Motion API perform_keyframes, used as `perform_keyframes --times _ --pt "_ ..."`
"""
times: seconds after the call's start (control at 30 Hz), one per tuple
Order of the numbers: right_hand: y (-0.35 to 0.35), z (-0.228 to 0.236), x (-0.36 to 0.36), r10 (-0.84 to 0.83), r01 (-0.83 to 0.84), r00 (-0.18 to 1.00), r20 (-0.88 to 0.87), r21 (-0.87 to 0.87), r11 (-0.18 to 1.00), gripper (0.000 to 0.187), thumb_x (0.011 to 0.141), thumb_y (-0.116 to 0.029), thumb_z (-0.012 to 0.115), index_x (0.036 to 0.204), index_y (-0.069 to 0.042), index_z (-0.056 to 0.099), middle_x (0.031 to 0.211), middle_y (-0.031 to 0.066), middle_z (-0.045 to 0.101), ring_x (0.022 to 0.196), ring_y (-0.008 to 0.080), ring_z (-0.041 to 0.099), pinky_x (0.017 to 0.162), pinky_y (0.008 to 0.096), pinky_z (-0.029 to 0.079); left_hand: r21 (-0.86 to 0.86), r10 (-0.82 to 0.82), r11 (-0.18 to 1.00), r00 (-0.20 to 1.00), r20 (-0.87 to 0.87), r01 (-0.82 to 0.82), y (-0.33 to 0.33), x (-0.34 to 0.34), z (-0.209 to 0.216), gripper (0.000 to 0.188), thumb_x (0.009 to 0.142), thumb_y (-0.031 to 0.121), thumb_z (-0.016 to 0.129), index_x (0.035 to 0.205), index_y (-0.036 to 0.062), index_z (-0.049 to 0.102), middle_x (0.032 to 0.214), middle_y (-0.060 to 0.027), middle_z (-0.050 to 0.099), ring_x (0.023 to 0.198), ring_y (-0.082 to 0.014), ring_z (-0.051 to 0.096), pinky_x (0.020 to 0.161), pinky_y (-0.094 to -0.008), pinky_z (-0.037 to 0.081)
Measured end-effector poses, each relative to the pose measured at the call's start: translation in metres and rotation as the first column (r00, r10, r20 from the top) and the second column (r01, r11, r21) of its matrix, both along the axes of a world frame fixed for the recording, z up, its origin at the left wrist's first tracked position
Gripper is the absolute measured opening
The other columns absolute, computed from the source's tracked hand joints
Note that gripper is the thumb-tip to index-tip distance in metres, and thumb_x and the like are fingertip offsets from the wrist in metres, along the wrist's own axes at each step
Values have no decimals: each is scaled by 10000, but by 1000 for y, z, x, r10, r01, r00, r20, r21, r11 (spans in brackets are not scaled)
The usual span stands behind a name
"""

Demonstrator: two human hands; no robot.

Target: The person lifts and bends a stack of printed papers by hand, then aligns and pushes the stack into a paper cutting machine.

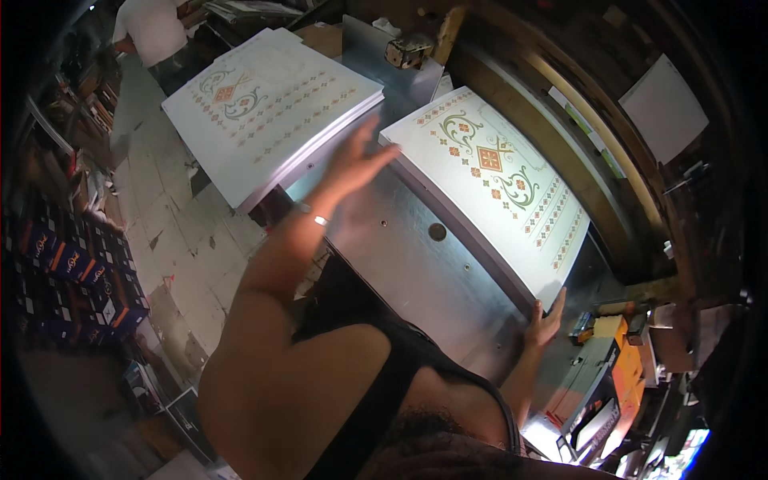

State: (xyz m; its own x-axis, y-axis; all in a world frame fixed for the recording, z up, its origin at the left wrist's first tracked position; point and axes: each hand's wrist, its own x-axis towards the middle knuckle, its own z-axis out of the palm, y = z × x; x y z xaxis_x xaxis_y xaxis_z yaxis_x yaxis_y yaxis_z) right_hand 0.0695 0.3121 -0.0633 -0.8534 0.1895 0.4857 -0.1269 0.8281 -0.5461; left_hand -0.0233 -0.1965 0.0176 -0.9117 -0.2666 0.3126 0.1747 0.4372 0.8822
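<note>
A thick stack of printed paper sheets lies on the metal table, with green scrolls and orange flower squares on its top sheet. My left hand is at the stack's far left corner, fingers apart, its fingertips at the paper's edge. At the near right corner my right hand has its thumb and fingers stretched out against the stack's edge. Neither hand is closed round anything. A second stack of similar printed sheets sits to the left, beyond my left hand.
A wooden rail runs behind the right stack. Dark boxes are piled on the left by the worn tiled floor. A person in a white shirt stands at the far left. Orange and dark packages sit at lower right.
</note>
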Motion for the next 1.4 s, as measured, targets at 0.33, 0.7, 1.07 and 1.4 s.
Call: perform_keyframes --times 0.33,0.7,1.07,1.4 --pt "11 -7 0 2 -10 999 -42 -177 984 856 892 -653 512 1455 -23 377 1410 225 478 1251 396 507 1018 435 413 -764 473 605 873 117 -225 -148 134 -2 518 621 305 844 1031 81 617 1029 -146 616 988 -356 590 838 -436 481" --pt "2 -2 -9 25 -30 998 -56 -90 995 822 927 -652 442 1446 -17 392 1439 196 463 1292 359 471 1061 400 369 -701 380 619 916 -127 -354 -176 177 -35 315 718 216 799 959 85 645 975 -108 652 935 -308 624 822 -407 497" --pt "-3 3 -4 -14 6 997 -80 -104 995 842 912 -703 402 1461 -65 388 1336 206 531 1146 360 544 944 420 434 -608 451 550 816 -361 -573 -195 152 13 397 817 239 743 1158 86 610 1110 -113 671 1020 -296 632 893 -371 485" --pt "1 -3 -3 -17 15 988 -154 -15 1000 801 937 -664 396 1463 -61 379 1315 254 533 1144 395 558 936 446 452 -349 447 756 826 -344 -555 -215 157 -23 507 697 228 837 1132 84 620 1163 -111 636 1100 -286 593 941 -373 472"
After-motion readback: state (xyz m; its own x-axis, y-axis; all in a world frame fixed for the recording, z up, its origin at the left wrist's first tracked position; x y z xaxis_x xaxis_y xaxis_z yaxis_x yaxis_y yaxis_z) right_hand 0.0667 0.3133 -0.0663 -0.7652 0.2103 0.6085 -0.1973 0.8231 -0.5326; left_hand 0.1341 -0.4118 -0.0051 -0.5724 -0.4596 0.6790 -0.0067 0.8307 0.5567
